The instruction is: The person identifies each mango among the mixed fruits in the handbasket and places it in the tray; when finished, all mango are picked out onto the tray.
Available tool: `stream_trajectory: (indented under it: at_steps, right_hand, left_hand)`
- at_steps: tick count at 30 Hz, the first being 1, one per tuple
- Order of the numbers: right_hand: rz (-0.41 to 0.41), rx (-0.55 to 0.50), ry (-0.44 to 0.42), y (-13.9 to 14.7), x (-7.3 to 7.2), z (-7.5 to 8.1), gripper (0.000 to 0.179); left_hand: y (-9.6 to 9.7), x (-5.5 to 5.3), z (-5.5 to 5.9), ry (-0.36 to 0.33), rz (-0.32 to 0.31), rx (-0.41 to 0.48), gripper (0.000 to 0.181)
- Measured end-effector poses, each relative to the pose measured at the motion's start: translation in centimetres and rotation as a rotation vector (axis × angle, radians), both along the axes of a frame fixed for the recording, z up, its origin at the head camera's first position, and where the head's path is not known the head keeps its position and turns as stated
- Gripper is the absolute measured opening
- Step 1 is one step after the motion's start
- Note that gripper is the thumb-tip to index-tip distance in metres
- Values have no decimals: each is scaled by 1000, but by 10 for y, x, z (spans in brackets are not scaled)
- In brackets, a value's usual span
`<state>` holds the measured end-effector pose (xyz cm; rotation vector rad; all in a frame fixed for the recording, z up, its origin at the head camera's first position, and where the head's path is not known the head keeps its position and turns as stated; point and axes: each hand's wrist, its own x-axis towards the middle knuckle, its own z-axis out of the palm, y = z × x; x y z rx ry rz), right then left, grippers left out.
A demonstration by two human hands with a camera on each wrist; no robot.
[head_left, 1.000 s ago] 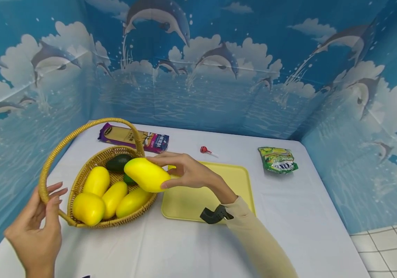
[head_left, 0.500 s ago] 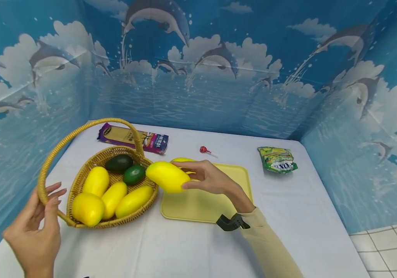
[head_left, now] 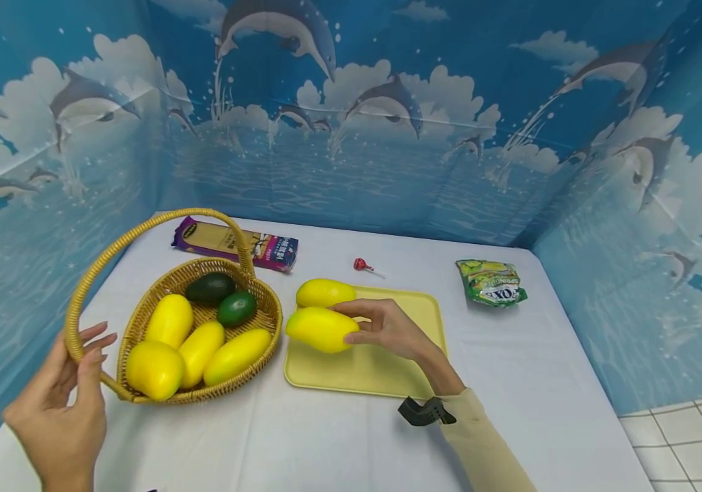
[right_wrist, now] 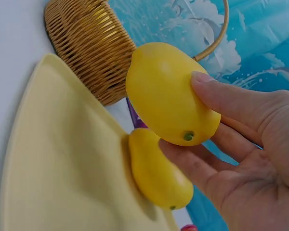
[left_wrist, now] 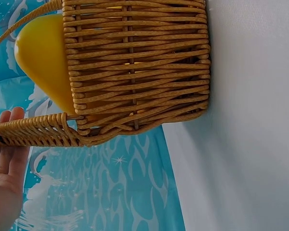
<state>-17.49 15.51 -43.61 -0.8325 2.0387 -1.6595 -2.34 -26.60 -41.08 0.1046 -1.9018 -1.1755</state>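
A wicker basket [head_left: 209, 395] with a tall hoop handle [head_left: 142, 236] stands on the left of the table. Several yellow mangoes [head_left: 169, 321] and two dark green avocados [head_left: 237, 309] lie in it. My left hand [head_left: 65, 410] holds the lower left part of the handle, fingers behind it; the left wrist view shows the fingers [left_wrist: 12, 159] crossing behind the wrapped cane. With thumb and fingers, my right hand [head_left: 390, 331] grips a yellow mango [right_wrist: 166, 94] over the pale yellow tray [head_left: 351, 372]. Another mango [head_left: 325, 292] lies at the tray's far left corner.
A purple and gold pasta packet [head_left: 234, 244] lies behind the basket. Behind the tray is a red lollipop [head_left: 360, 265]. A green bag [head_left: 491, 282] sits at the back right. A dolphin-print curtain [head_left: 351, 178] surrounds the white table.
My right hand has carried the mango from above the basket rightward over the tray, uncovering the avocados and the mango at the tray's corner. My left hand stays at the handle.
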Motion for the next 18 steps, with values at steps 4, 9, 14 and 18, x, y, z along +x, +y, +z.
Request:
stream_trajectory:
  at_steps: [4, 9, 14, 18]
  right_hand:
    - [-24, 28, 4, 3, 0, -11, 50]
    - [-37, 12, 64, 4, -1, -22, 48]
    - [-80, 15, 65, 1, -3, -30, 46]
    - [-152, 53, 34, -2, -3, -33, 44]
  left_hand:
    - [0, -1, -1, 25, -2, 41, 44]
    - [1, -5, -4, 89, -25, 104, 42]
    - [1, -3, -3, 55, -13, 73, 44]
    - [-1, 0, -3, 6, -6, -5, 47]
